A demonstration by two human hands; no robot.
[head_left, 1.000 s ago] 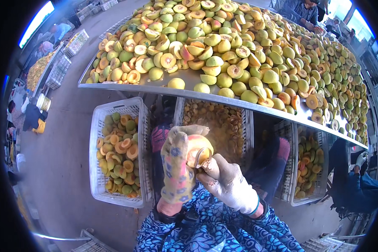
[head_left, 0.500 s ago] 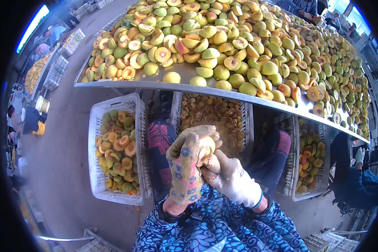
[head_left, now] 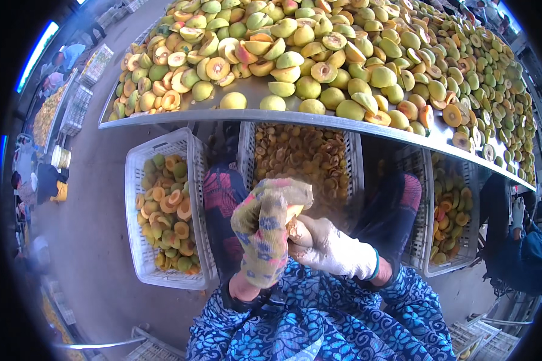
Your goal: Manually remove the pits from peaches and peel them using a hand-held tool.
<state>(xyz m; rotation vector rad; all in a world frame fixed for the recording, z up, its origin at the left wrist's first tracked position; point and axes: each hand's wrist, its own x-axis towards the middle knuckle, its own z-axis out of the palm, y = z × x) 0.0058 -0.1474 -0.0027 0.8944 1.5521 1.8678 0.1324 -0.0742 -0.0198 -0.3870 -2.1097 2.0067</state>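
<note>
My left hand [head_left: 264, 234], in a flower-patterned, stained glove, is closed round a peach half [head_left: 292, 212]. Only a pale yellow strip of the fruit shows between the fingers. My right hand [head_left: 334, 245], in a white glove with soiled fingertips, presses against it from the other side. Its fingers are closed, and whatever they grip is hidden. Both hands are in front of my body, above a white crate [head_left: 246, 157] of brownish, cut fruit scraps between my knees.
A metal-edged table [head_left: 223, 115] heaped with halved peaches [head_left: 325, 72] spans the far side. White crates with peach halves stand to the left [head_left: 140, 253] and right [head_left: 426, 240] of my legs. Another person's gloved hand [head_left: 518, 212] is at far right; more people sit at far left.
My left hand has turned and closed further over the peach half, so less of it shows. The right hand stays against it. The whole view has shifted slightly.
</note>
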